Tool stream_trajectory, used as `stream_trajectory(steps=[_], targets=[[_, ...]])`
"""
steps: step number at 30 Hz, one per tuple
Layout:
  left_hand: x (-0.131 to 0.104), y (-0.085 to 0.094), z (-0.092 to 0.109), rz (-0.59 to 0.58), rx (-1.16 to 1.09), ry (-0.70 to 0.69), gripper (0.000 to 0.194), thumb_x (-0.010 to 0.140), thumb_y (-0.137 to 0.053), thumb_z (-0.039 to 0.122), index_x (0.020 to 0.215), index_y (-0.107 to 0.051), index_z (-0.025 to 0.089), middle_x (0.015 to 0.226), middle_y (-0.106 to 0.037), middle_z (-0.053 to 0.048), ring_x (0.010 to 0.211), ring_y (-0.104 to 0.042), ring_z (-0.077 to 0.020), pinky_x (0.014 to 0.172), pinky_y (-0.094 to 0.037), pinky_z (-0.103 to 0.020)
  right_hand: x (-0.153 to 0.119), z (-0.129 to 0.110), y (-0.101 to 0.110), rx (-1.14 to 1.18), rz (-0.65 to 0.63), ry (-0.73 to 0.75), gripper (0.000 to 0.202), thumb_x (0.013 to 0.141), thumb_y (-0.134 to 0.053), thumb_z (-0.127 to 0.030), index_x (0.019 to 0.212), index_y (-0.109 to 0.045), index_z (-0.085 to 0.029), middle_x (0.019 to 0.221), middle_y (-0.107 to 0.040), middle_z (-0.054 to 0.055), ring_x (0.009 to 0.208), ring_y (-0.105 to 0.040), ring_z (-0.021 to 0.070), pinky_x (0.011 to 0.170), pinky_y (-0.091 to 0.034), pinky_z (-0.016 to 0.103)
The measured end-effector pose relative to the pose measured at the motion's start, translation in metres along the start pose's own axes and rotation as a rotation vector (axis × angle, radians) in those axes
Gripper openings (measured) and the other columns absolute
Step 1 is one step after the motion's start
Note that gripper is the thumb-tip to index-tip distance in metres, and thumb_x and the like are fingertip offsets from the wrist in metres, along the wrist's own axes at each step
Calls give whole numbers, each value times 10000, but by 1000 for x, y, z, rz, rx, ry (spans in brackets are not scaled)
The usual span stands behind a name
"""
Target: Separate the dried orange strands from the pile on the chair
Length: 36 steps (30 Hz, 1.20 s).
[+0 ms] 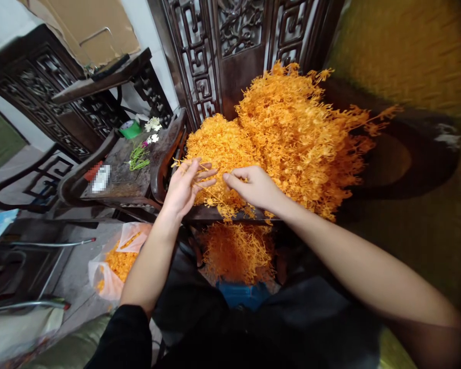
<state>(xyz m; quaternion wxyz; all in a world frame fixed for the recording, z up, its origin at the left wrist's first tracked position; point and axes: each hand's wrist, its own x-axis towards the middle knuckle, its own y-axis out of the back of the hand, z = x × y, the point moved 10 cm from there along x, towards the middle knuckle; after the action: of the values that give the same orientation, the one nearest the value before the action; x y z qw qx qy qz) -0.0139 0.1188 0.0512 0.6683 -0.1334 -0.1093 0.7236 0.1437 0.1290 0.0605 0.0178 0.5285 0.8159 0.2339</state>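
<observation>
- Both hands are in front of the person, near the front edge of the heap of orange sprigs [288,138].
- Left hand [186,185] is palm up with its fingers apart; a few thin orange stalks [177,162] lie across the fingers.
- Right hand [252,188] is curled narrow, thumb close against the bent index finger; whether a thin stalk is pinched there, I cannot tell.
- The two hands are apart, with the low front part of the heap behind the gap between them.
- The heap rests on a dark wooden seat [200,213] against a carved wooden backrest [240,77], higher toward the right, with some sprigs hanging over the front edge.
- Below that edge, more orange stems [238,251] are piled above a blue container [243,295] between the person's legs.
- On the left, a dark wooden table [126,177] bears a green roll of tape [130,129], white flowers [152,124] and thin green stems [139,157].
- On the floor at the left, a pale plastic bag [111,287] contains orange pieces [121,260].
</observation>
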Motion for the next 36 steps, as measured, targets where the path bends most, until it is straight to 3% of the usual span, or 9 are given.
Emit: stream_trajectory(steps=[7,14,17,22,25,27,29,32,36], targets=[[-6,-4,-14,-97,153,38,713,700,-908,225,1308,-536,221,1098,-769,-91,943,-763,-200,853,-551,-312,2,26,4,455,58,-186,422,928,-640,-518,667,-605,-187,433,-428,-62,366,-337,73,407,-225,263],[-8,-7,-11,-120,258,69,250,723,-853,235,911,-726,130,641,-629,17,559,-571,-77,550,-400,-201,0,21,5,571,112,-211,382,918,-663,-426,636,-618,-174,422,-429,-53,349,-352,57,379,-198,242],[-16,-14,-18,-208,263,195,250,743,-854,274,929,-748,144,657,-601,18,493,-455,-35,460,-256,-180,0,20,8,547,125,-185,393,928,-663,-451,650,-630,-174,411,-428,-56,354,-344,56,387,-203,241],[-27,-28,-28,-373,334,314,276,741,-875,345,861,-769,120,695,-653,-28,454,-401,-12,420,-209,-176,-1,16,10,502,111,-143,448,926,-665,-561,698,-659,-175,410,-438,-63,366,-347,58,398,-218,238],[-21,-26,-27,-350,270,298,299,793,-827,399,857,-769,113,691,-647,-25,424,-382,-3,386,-194,-171,-3,6,6,422,26,-108,443,931,-654,-580,777,-722,-171,450,-502,-52,396,-412,70,415,-286,233],[-14,-20,-25,-281,194,263,305,820,-804,405,855,-754,106,681,-629,-10,406,-374,1,364,-195,-163,-5,-6,3,308,-36,-15,379,935,-668,-531,893,-783,-172,597,-669,-3,534,-597,109,525,-454,245],[-9,-14,-25,-211,123,243,294,824,-807,380,858,-733,97,666,-612,6,393,-384,0,349,-217,-152,-7,-19,2,154,-32,117,327,925,-700,-445,1082,-805,-178,948,-805,67,875,-750,188,814,-580,320],[-5,-7,-27,-136,9,261,253,855,-790,332,906,-713,97,608,-569,37,369,-395,-9,338,-266,-141,-10,-26,-2,-10,-6,233,470,925,-695,-375,1352,-703,-179,1368,-695,101,1253,-679,260,1121,-500,433],[-11,-8,-37,-109,-232,423,217,1014,-587,298,996,-690,108,535,-481,72,301,-311,0,299,-232,-121,-10,-19,-11,19,-17,219,486,991,-553,-303,1460,-604,-186,1449,-630,59,1303,-651,228,1147,-495,438]])
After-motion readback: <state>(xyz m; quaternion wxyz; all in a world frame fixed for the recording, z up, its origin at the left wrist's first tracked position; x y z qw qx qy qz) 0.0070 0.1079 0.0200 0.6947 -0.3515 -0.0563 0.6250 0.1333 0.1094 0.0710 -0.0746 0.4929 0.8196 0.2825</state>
